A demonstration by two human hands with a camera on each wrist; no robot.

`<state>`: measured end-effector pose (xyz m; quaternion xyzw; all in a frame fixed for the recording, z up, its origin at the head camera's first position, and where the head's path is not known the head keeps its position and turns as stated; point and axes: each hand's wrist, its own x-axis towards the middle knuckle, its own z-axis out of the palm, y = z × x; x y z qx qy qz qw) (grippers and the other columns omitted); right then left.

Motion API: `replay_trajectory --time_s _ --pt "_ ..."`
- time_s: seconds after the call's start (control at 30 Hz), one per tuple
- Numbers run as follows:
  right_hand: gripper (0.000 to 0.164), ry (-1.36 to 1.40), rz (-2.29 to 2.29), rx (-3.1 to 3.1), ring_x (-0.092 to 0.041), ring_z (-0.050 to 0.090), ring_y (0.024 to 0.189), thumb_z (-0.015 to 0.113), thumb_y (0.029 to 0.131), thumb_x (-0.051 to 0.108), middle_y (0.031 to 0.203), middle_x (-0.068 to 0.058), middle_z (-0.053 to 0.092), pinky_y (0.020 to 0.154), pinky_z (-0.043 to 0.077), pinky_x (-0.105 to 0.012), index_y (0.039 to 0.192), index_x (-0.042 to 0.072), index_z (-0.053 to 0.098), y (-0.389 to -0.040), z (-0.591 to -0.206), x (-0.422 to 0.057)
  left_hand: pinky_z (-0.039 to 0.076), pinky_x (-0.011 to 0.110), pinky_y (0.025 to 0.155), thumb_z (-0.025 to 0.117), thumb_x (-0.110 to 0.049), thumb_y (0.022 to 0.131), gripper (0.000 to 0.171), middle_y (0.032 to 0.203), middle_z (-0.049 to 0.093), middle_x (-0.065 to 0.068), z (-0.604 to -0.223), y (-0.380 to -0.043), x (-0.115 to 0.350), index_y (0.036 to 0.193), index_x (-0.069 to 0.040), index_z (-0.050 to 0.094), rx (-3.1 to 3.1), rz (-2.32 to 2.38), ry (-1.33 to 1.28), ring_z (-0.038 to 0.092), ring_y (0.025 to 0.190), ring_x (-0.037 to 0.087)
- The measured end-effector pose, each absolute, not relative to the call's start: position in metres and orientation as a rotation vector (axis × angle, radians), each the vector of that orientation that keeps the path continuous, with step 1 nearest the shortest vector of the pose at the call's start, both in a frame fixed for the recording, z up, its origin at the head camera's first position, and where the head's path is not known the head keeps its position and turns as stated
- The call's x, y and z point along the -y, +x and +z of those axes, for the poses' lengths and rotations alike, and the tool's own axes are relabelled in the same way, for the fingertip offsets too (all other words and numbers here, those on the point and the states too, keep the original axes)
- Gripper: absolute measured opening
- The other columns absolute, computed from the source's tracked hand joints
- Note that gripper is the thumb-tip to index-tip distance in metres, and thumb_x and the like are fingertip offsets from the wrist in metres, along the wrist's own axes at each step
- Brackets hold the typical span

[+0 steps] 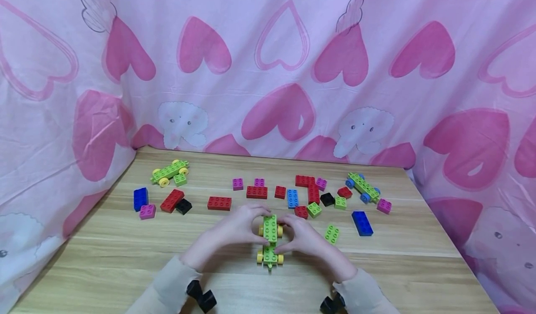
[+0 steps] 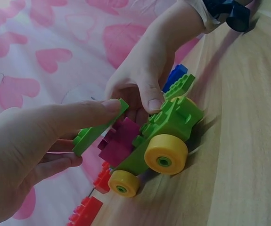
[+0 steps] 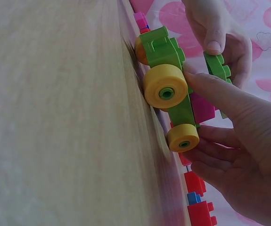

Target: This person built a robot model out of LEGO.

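Note:
My left hand [image 1: 240, 225] pinches a lime-green studded brick [image 2: 95, 134] between thumb and fingers. It is tilted just above a magenta brick [image 2: 121, 143], which sits on a lime-green toy car base [image 2: 175, 120] with yellow wheels [image 2: 166, 154]. On the other side, my right hand [image 1: 303, 235] steadies the car, thumb at its studded top and fingers by the front end, as the right wrist view shows. From the head view, the green brick covers the magenta one. The car's wheels are at the wooden tabletop.
Behind the hands lie several red bricks [image 1: 219, 203] and a light-blue brick [image 1: 292, 198]. Another yellow-wheeled car base [image 1: 169, 172] stands far left, a blue-wheeled one [image 1: 363, 187] far right. A green brick [image 1: 332, 234] lies beside the right forearm. A heart-patterned curtain [image 1: 276, 109] borders the table.

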<state>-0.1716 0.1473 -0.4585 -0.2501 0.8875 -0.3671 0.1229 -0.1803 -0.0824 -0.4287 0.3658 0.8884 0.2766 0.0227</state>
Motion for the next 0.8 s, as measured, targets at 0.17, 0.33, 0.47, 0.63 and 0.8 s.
replay_trajectory --time_s 0.17,0.33,0.47,0.63,0.8 --pt "0.073 -0.734 -1.077 -2.582 -0.026 0.056 0.124 0.086 0.072 0.038 0.134 -0.006 0.059 0.106 0.044 -0.051 0.133 0.012 0.057 -0.1713 -0.4579 -0.1477 0.047 0.044 0.105 0.085 -0.040 0.073 0.064 0.130 0.064 0.004 -0.4304 -0.1801 0.0827 0.126 -0.012 0.064 -2.747 0.843 1.117 0.057 0.124 0.023" --pt "0.073 -0.734 -1.088 -2.567 -0.025 0.055 0.126 0.086 0.072 0.038 0.135 -0.003 0.059 0.107 0.043 -0.049 0.134 0.013 0.057 -0.1719 -0.4587 -0.1481 0.047 0.044 0.105 0.085 -0.040 0.073 0.063 0.129 0.065 0.002 -0.4324 -0.1806 0.0823 0.126 -0.013 0.064 -2.737 0.857 1.103 0.058 0.124 0.020" --pt "0.075 -0.729 -1.075 -2.567 -0.024 0.054 0.126 0.086 0.071 0.040 0.134 -0.003 0.059 0.107 0.043 -0.048 0.134 0.013 0.056 -0.1725 -0.4601 -0.1483 0.047 0.043 0.104 0.086 -0.041 0.071 0.064 0.127 0.066 0.001 -0.4342 -0.1805 0.0815 0.124 -0.013 0.065 -2.739 0.862 1.091 0.059 0.122 0.020" --pt "0.075 -0.731 -1.072 -2.567 -0.024 0.055 0.125 0.086 0.071 0.040 0.133 -0.003 0.060 0.107 0.044 -0.048 0.134 0.013 0.057 -0.1730 -0.4611 -0.1484 0.047 0.044 0.104 0.086 -0.040 0.070 0.064 0.127 0.066 0.002 -0.4337 -0.1792 0.0799 0.123 -0.012 0.065 -2.743 0.874 1.070 0.059 0.122 0.021" --pt "0.073 -0.734 -1.080 -2.566 -0.024 0.054 0.126 0.086 0.071 0.039 0.133 -0.002 0.060 0.107 0.044 -0.048 0.134 0.013 0.057 -0.1733 -0.4613 -0.1483 0.047 0.044 0.104 0.086 -0.040 0.071 0.063 0.127 0.066 0.003 -0.4325 -0.1778 0.0783 0.124 -0.012 0.064 -2.752 0.864 1.051 0.059 0.122 0.022"
